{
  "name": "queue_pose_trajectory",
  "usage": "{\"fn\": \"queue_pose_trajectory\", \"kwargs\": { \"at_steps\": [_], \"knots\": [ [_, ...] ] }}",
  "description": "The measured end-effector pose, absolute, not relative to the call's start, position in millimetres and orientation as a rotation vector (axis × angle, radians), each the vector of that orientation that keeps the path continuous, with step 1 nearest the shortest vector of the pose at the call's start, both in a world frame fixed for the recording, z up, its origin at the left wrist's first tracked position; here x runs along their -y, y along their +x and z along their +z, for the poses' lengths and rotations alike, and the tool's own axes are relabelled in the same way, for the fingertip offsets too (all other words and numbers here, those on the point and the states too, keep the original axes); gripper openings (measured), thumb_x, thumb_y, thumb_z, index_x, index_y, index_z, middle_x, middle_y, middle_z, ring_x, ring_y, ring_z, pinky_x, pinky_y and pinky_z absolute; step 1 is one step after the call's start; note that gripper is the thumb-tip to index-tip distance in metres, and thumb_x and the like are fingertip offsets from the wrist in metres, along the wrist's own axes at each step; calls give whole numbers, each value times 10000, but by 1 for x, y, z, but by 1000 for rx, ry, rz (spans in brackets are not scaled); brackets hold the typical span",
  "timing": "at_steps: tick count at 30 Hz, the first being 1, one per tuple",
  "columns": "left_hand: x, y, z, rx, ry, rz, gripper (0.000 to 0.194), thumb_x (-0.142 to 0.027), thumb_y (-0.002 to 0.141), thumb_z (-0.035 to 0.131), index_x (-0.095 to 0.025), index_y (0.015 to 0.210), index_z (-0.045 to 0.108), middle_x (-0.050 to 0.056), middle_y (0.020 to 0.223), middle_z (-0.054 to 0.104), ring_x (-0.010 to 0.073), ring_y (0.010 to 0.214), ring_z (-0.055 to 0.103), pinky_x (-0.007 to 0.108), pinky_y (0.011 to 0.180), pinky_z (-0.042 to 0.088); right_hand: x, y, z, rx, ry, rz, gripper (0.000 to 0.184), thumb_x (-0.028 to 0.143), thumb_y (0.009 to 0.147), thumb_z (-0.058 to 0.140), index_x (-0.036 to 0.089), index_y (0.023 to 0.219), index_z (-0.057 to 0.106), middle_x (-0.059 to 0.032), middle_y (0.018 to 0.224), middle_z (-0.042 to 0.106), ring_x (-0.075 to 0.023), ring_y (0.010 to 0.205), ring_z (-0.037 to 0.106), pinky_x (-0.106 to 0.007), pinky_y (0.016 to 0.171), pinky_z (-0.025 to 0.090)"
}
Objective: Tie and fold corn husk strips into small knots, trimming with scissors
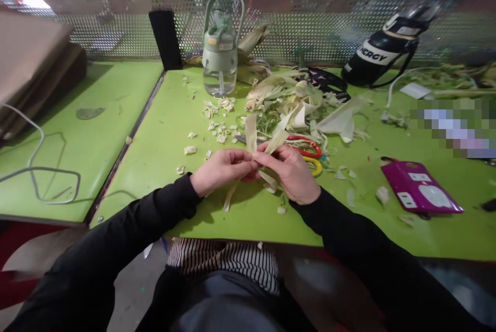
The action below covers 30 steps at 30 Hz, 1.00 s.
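Between my two hands, over the green table, are pale corn husk strips (251, 133) whose ends stick up and hang down. My left hand (228, 167) pinches them from the left, thumb and fingers pressed together. From the right, my right hand (290, 169) grips the same strips, its thumb near the left fingertips. Scissors (308, 145) with red and yellow handles lie just behind my right hand, partly hidden by it. A heap of corn husks (298, 102) spreads beyond the hands, and small cut husk pieces (220, 128) are scattered to the left of it.
A green-lidded water bottle (220, 58) stands at the back, before a perforated metal screen (116, 37). A black bottle (382, 53) leans at the back right. To the right lies a purple power strip (420, 187). Brown cardboard (33, 58) and a cable (39, 169) occupy the left table.
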<state>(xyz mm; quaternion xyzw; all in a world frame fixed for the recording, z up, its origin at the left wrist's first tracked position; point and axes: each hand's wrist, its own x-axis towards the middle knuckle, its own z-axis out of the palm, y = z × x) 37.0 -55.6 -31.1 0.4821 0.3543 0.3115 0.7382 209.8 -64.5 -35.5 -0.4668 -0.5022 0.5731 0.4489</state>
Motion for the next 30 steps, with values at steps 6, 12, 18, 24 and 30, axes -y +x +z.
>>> {"fn": "queue_pose_trajectory", "kwargs": {
  "at_steps": [6, 12, 18, 24, 30],
  "knots": [
    [63, 43, -34, -851, 1062, 711, 79, -121, 850, 680, -105, 780, 648, -4, 700, 682, 57, 644, 619, 198, 696, 509, 69, 205, -42, 1120, -1114, 1474, 300, 409, 744, 780, 205, 821, 573, 72, 624, 484, -79, 529, 443, -225, 499, 366],
    [63, 45, -32, -825, 886, 805, 92, -140, 888, 643, -120, 800, 658, 0, 720, 694, 66, 648, 628, 224, 748, 531, 59, 211, -41, 1356, -1150, 1299, 321, 533, 872, 651, 233, 904, 543, 56, 684, 466, -115, 572, 471, -262, 539, 410],
    [51, 42, -24, -793, 562, 1013, 170, -43, 923, 510, -114, 843, 642, 74, 845, 759, 109, 799, 711, 283, 891, 548, 56, 225, -36, 1668, -1224, 445, 263, 473, 935, 608, 223, 997, 557, -29, 901, 607, -170, 782, 579, -323, 702, 492],
    [52, 42, -21, -798, 540, 1119, 103, -60, 910, 564, -119, 926, 647, 73, 906, 759, 123, 823, 694, 319, 934, 509, 67, 214, -47, 2131, -980, -131, 231, 411, 932, 642, 183, 893, 648, -82, 887, 669, -233, 852, 605, -377, 746, 500],
    [55, 45, -25, -747, 558, 1143, 115, -56, 901, 577, -129, 961, 644, 64, 904, 751, 138, 882, 698, 324, 956, 481, 68, 209, -51, 2189, -981, -21, 127, 255, 975, 575, 178, 886, 622, -60, 798, 684, -210, 756, 590, -347, 702, 482]
  ]
}}
